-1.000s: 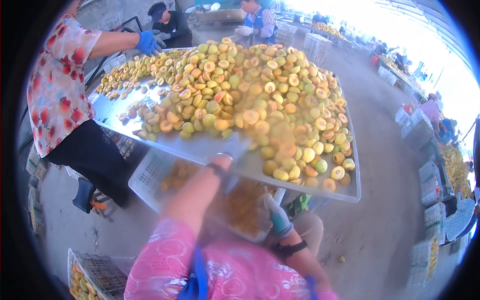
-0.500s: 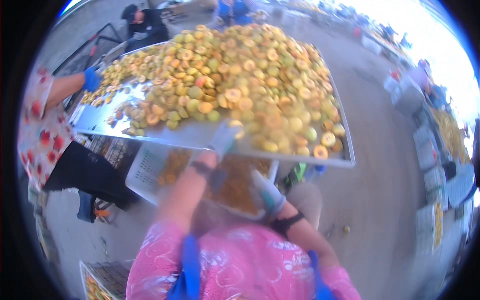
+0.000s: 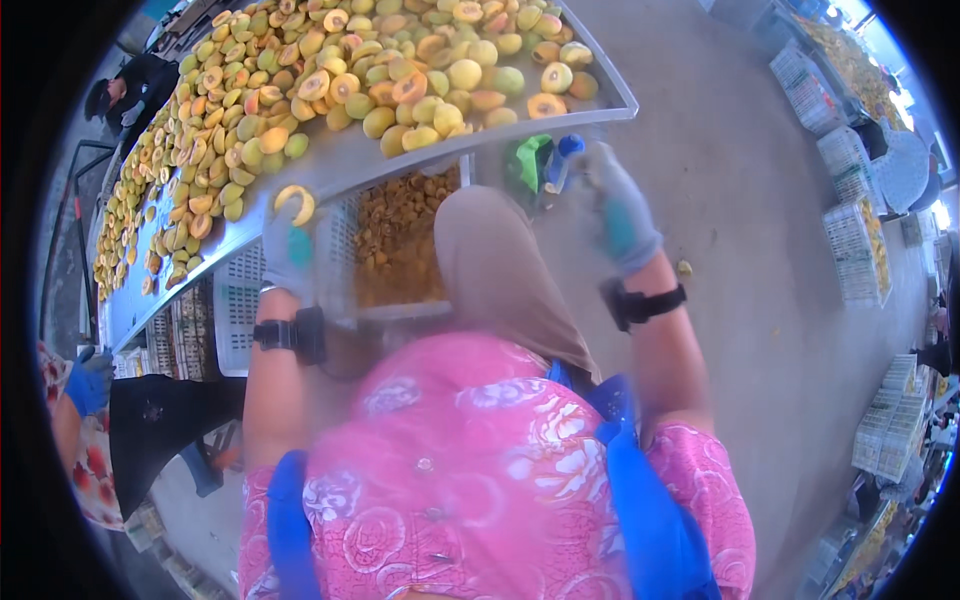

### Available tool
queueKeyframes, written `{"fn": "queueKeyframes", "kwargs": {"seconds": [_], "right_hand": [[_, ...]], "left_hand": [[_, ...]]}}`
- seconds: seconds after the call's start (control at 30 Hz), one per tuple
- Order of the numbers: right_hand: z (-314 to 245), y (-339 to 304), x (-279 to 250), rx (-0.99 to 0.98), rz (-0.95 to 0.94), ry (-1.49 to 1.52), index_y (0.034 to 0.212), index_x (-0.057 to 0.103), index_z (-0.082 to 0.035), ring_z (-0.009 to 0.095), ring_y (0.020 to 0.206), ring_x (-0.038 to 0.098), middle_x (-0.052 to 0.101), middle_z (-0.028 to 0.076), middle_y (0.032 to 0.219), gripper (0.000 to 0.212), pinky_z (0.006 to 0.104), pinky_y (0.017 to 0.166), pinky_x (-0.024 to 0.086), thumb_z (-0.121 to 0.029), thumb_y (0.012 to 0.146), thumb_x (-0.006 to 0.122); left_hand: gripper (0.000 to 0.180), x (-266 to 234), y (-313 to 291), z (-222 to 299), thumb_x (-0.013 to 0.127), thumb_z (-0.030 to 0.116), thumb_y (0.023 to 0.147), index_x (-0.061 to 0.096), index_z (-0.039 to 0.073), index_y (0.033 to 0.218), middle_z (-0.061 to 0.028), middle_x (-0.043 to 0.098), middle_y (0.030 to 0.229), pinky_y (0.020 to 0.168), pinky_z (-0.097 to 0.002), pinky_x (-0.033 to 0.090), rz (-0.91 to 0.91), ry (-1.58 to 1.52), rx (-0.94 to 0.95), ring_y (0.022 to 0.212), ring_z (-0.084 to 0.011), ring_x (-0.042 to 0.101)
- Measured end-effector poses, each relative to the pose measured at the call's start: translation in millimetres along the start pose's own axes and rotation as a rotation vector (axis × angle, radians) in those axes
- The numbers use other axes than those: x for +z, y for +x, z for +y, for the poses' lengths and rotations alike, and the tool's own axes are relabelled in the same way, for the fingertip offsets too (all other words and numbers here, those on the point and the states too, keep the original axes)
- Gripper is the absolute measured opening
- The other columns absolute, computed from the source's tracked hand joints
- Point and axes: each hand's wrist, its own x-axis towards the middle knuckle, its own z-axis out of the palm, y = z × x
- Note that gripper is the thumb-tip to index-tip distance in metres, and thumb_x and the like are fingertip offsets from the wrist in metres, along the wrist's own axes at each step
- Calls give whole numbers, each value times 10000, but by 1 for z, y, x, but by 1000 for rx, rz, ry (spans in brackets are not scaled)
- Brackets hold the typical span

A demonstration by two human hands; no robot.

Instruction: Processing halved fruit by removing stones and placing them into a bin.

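hands sit close to the body, both in thin gloves with a dark band at each wrist. the left hand [image 3: 288, 255] is at the near edge of the long metal tray [image 3: 350, 165] and it pinches a peach half [image 3: 293, 203], cut side up, right on that edge. the right hand [image 3: 620, 210] is up beside the tray's near right corner, just off the metal; it is blurry, so i cannot tell if it is shut or wide, and i cannot tell if the blue and green thing [image 3: 545, 165] beside it is in its grip. under the tray's near edge, between the arms, a white crate [image 3: 240, 300] holds brown pits [image 3: 400, 235]. the tray runs long, away and to the left, heaped with peach halves [image 3: 300, 90]. the left hand is nearer that heap.
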Motion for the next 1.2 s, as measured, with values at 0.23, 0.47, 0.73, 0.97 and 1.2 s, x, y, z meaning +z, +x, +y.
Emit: {"fn": "queueKeyframes", "kwargs": {"seconds": [0.23,0.47,0.73,0.97,1.2], "right_hand": [[81,-37,-123,335,448,229,1011,538,-134,101,407,370,445,-37,635,408,269,368,322,-527,951,446],[41,-30,-54,263,140,68,1012,538,-89,115,407,406,466,-9,649,377,283,360,341,-453,968,446],[3,-23,101,-330,-548,-682,992,556,-108,83,506,477,484,-13,669,243,217,398,347,-337,969,477],[20,-16,142,234,-487,-286,1013,535,-98,73,484,456,496,-10,685,289,209,382,324,-375,978,461],[35,-16,163,252,-413,-375,1072,543,-65,80,462,447,516,-8,695,349,216,380,324,-387,986,438]], "left_hand": [[473,-142,-40,-24,482,416,944,522,52,1244,-81,599,1105,884,-357,488,-414,-536,-331,1019,-239,572],[394,78,-47,-15,702,-45,781,540,-7,1138,-85,638,989,805,-322,562,-23,201,159,887,-174,635],[398,116,-37,-27,402,301,978,507,-20,1189,-199,607,1081,926,-526,488,-167,-401,5,1024,-341,593],[418,131,-55,-20,384,323,978,509,-20,1182,-205,605,1071,928,-481,479,-247,-370,27,997,-349,595],[362,134,-64,-12,433,262,897,538,-2,1121,-185,608,1044,907,-450,494,-120,-542,-46,961,-319,606]]}}
